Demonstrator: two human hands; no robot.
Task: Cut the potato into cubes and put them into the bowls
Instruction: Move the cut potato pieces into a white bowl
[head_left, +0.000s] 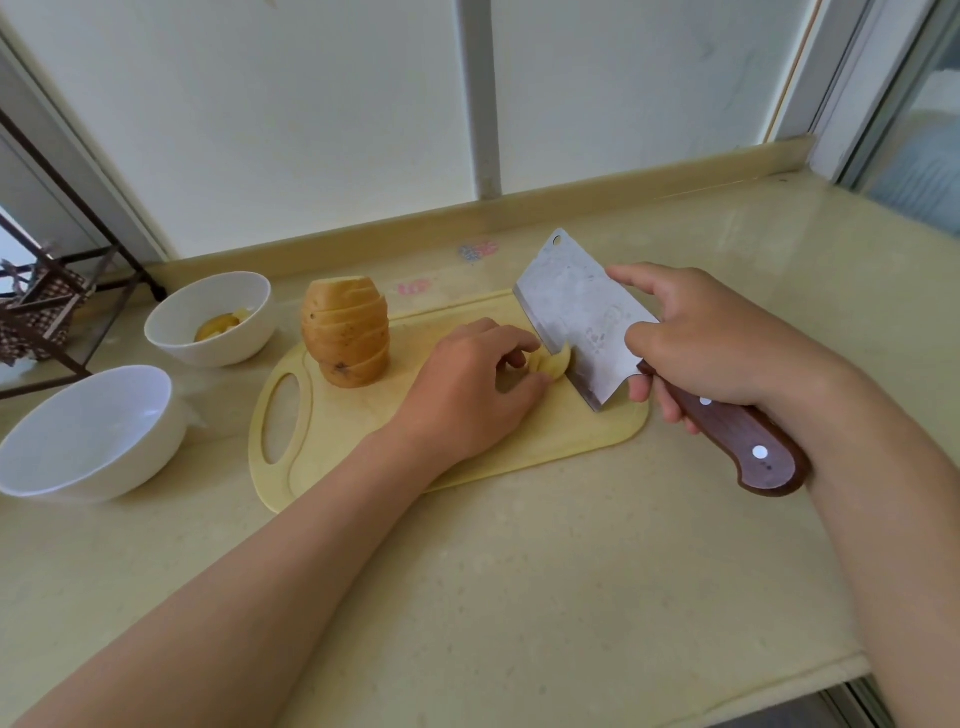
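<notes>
A pale yellow cutting board (545, 441) lies on the counter. On its left part stands a stack of potato slices with brown skin (345, 332). My left hand (472, 389) holds a few potato slices (714, 366) down on the board with curled fingers. My right hand (711, 343) grips the wooden handle of a cleaver (576, 306), index finger along the blade's spine. The blade edge rests against the held slices. The far white bowl (208, 319) holds some yellow potato pieces. The near white bowl (88, 431) looks empty.
A dark metal rack with a checked cloth (41, 306) stands at the far left. A frosted window and its sill (467, 218) run behind the counter. The counter's front edge (727, 691) lies close at lower right.
</notes>
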